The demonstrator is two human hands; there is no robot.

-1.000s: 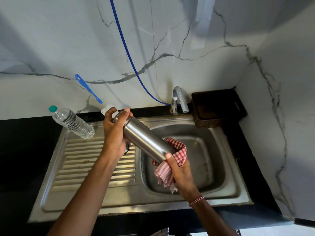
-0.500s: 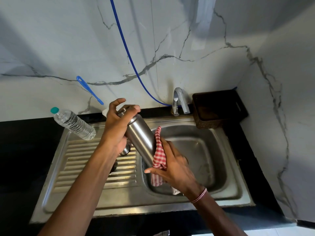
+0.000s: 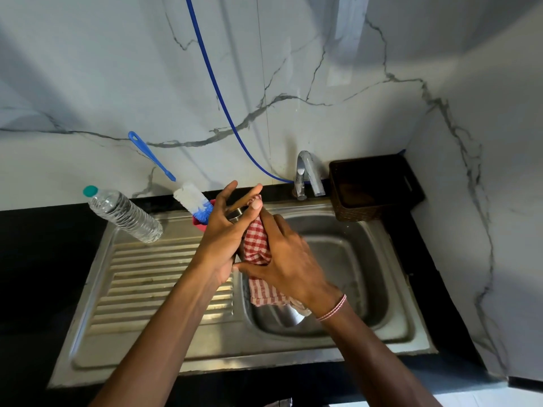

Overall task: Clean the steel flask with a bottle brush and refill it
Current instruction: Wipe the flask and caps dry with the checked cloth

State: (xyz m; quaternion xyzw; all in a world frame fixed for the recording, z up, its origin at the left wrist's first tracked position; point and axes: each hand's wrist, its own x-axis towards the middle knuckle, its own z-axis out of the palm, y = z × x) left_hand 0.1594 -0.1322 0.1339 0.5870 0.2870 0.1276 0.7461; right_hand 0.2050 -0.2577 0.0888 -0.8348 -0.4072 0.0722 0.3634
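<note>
The steel flask (image 3: 236,214) is held tilted over the left edge of the sink basin, mostly hidden by cloth and hands; only its neck shows, and its base (image 3: 291,317) peeks out below. My left hand (image 3: 227,233) grips the flask near its top. My right hand (image 3: 289,259) presses a red-and-white checked cloth (image 3: 255,245) around the flask's body. The bottle brush (image 3: 192,198), with a blue handle and white bristles, leans against the wall behind my left hand.
A clear plastic water bottle (image 3: 126,214) with a teal cap lies at the far left of the ribbed drainboard (image 3: 147,277). The tap (image 3: 305,174) stands behind the sink basin (image 3: 352,259), fed by a blue hose (image 3: 217,89). A dark basket (image 3: 373,186) sits in the right corner.
My right hand has slid the cloth up from the flask's base to wrap its upper body. The flask has turned more upright, and the brush head has come into view.
</note>
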